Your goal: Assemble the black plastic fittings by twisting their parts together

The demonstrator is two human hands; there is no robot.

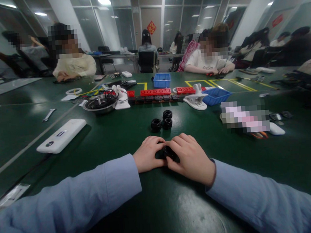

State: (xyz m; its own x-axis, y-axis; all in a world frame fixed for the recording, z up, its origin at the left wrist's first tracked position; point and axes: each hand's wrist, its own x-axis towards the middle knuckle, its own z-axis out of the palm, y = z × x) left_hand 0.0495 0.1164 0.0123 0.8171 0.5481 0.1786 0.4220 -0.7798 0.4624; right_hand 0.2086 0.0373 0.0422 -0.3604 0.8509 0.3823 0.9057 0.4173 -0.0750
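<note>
Glass-panelled walls (112,29) and ceiling lights stand behind a long green worktop (114,137) in the view from my head, with a person in a cream top (74,67) seated across from me to the left and a person in a white top (198,62) to the right. Close in front of me, between my two hands, is a small black round piece (169,151), mostly hidden by my fingers. My left hand (150,153) curls around its left side, thumb below and fingers above, while my right hand (190,158) grips it from the right with bent fingers and thumb; whether it touches the worktop I cannot tell. Just beyond my fingertips sit three black tyre-like wheels (156,124), clustered close together. Farther off, a row of red blocks (155,92) runs across, with a metal bowl (100,109) of black cables and a white clip stand (197,101) near its ends. One blue bin (162,82) stands behind the row, and another (216,96) lies tilted beside the stand. To my left are a white oblong device (66,135) and, beyond it, an open-ended wrench (49,115).
</note>
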